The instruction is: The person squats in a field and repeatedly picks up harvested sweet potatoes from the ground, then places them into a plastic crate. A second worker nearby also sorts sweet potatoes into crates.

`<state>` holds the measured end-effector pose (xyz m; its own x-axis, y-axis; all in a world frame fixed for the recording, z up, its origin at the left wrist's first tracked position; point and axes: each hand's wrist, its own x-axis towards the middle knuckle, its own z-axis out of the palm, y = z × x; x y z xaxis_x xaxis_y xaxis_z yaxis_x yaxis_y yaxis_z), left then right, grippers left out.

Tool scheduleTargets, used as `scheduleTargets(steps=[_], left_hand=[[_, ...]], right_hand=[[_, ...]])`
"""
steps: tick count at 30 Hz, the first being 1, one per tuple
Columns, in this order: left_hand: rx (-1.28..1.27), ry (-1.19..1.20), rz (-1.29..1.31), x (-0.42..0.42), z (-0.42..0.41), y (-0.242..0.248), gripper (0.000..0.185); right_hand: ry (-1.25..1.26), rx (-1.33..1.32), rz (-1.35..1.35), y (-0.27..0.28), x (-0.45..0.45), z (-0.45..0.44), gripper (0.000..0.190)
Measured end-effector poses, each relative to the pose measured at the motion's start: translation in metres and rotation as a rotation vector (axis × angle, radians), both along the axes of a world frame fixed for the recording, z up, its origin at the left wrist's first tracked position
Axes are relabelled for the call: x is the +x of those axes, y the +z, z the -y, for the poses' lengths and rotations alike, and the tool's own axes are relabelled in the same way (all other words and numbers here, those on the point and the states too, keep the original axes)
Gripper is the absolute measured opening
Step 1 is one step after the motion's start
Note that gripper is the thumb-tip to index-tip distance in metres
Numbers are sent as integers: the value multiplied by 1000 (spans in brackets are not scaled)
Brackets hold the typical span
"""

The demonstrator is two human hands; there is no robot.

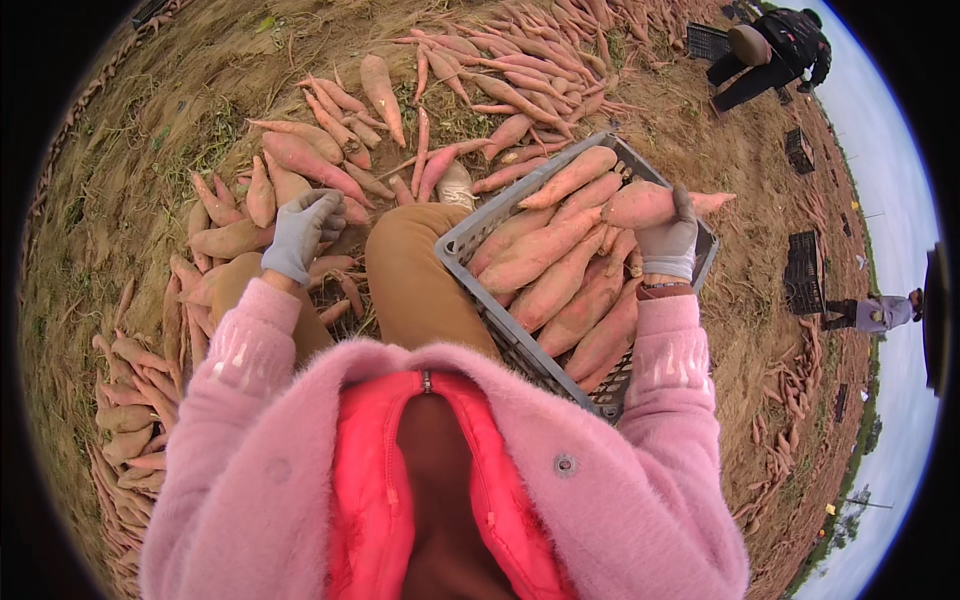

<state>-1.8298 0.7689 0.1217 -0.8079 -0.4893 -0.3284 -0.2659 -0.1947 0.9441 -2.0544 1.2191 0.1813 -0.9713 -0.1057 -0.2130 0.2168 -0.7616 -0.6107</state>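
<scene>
My right hand (667, 238), in a grey glove, grips a large reddish sweet potato (630, 205) over the right side of a grey plastic crate (491, 298). Inside the crate lie several long sweet potatoes (551, 259), most pointing the same way. My left hand (298, 231), also gloved, is curled with the fingertips drawn together, and I see nothing between them. It hovers just above a loose heap of sweet potatoes (229, 238) on the soil, left of the crate. My bent knee (409, 262) in brown trousers is between that hand and the crate.
Beyond the crate spreads a big pile of sweet potatoes (532, 67); another heap (135, 420) lies at left. One person (780, 56) bends near a black crate (707, 41). Farther off are another person (881, 311) and a black crate (804, 271). Dry vines litter the soil.
</scene>
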Motion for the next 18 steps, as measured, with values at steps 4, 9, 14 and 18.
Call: scheduleTargets(steps=[4,9,14,18], left_hand=[[29,12,52,12,11,-22,25],[-43,17,102,16,25,-46,28],[-36,-50,163,12,30,-60,26],[-32,-110,193,5,26,-64,26]], right_hand=[[118,-12,16,-14,-24,40,31],[137,821,149,-45,-12,50,37],[-72,1629,-130,-18,7,-14,42],[-107,1731,-616,-9,13,20,41]])
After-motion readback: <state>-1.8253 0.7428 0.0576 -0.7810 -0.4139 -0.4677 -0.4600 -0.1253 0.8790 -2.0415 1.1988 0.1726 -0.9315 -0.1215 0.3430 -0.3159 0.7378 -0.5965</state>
